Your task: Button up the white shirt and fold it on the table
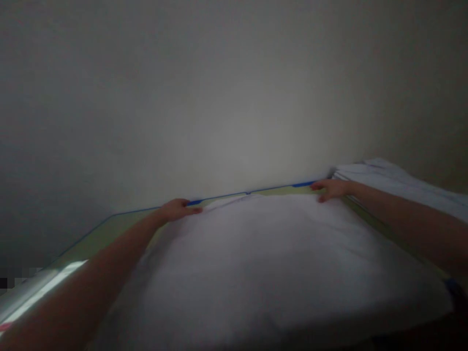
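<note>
At the far left, a pale bright strip (69, 273) lies beside the person's left arm on a greenish tabletop (100, 236) with a blue rim. Next, the left hand (178, 209) is at the far left corner of a white cloth (256, 258), thumb parted from fingers. The cloth spreads across the middle, towards the person. At its far right corner, the right hand (332, 189) has thumb and fingers apart; blur leaves their contact uncertain. Beyond lies more white fabric (398, 181).
</note>
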The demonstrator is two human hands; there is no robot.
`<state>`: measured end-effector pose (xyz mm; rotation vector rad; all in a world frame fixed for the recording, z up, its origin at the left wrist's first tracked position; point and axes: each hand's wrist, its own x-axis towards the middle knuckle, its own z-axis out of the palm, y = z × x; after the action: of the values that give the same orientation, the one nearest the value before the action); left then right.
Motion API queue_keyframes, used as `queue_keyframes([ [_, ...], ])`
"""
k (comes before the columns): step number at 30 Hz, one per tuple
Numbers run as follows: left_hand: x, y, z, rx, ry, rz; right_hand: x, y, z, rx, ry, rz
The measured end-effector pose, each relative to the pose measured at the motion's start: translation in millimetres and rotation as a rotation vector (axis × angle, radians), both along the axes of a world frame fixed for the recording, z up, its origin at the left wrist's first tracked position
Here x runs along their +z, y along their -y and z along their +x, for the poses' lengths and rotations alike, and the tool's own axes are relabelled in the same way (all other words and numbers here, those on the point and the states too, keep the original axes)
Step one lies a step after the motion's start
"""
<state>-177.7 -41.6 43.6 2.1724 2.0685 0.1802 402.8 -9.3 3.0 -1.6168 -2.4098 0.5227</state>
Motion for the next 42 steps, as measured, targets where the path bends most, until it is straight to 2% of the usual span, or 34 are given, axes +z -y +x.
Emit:
queue_keyframes([
  [2, -7.1, -21.0, 10.9, 0.003, 0.023, -0.144, -0.6, -13.9, -3.9, 0.045, -0.071, -0.221],
  [5, -12.1, -37.1, 16.9, 0.005, 0.086, -0.305, 4.1, -19.5, -11.8, 0.099, -0.165, -0.550],
  [7, -8.2, -40.5, 14.8, 0.013, 0.255, -0.399, 9.9, -20.3, -19.4, 0.123, -0.225, -0.727],
  [9, 0.2, -40.2, 10.2, 0.006, 0.476, -0.470, 14.1, -23.0, -29.1, 0.146, -0.297, -0.835],
  [11, 10.0, -37.6, 5.5, -0.018, 0.666, -0.491, 13.6, -27.4, -40.7, 0.173, -0.395, -0.873],
  [14, 21.5, -32.7, 0.0, -0.021, 0.833, -0.416, 2.8, -32.1, -60.6, 0.241, -0.598, -0.928],
  [17, 28.2, -27.3, -5.5, 0.001, 0.852, -0.345, -11.3, -26.1, -84.1, 0.380, -0.827, -0.988],
  [19, 31.3, -22.2, -9.2, -0.034, 0.792, -0.359, -15.7, -14.6, -101.4, 0.460, -0.870, -1.016],
  [23, 35.5, -9.7, -11.8, -0.162, 0.616, -0.459, -7.9, 13.8, -132.2, 0.487, -0.642, -1.011],
  [26, 35.6, -5.9, -12.9, -0.203, 0.522, -0.539, 3.8, 22.0, -140.8, 0.484, -0.366, -0.876],
  [29, 33.4, -7.9, -18.6, -0.144, 0.355, -0.491, 12.9, 14.5, -128.2, 0.413, -0.165, -0.716],
  [32, 32.4, -4.3, -25.0, -0.049, 0.202, -0.293, 21.5, 9.9, -98.9, 0.288, -0.259, -0.740],
  [35, 35.0, 10.3, -29.8, -0.033, 0.251, -0.204, 35.5, 23.5, -68.6, 0.260, -0.423, -0.855],
  [38, 38.4, 23.3, -36.6, -0.038, 0.348, -0.238, 52.9, 42.9, -46.3, 0.234, -0.328, -0.970],
  [40, 38.4, 23.6, -41.5, -0.018, 0.350, -0.180, 60.9, 46.5, -35.0, 0.162, -0.239, -0.955],
  [42, 35.0, 16.2, -43.8, 0.017, 0.309, -0.054, 63.0, 40.0, -24.4, 0.057, -0.148, -0.870],
])
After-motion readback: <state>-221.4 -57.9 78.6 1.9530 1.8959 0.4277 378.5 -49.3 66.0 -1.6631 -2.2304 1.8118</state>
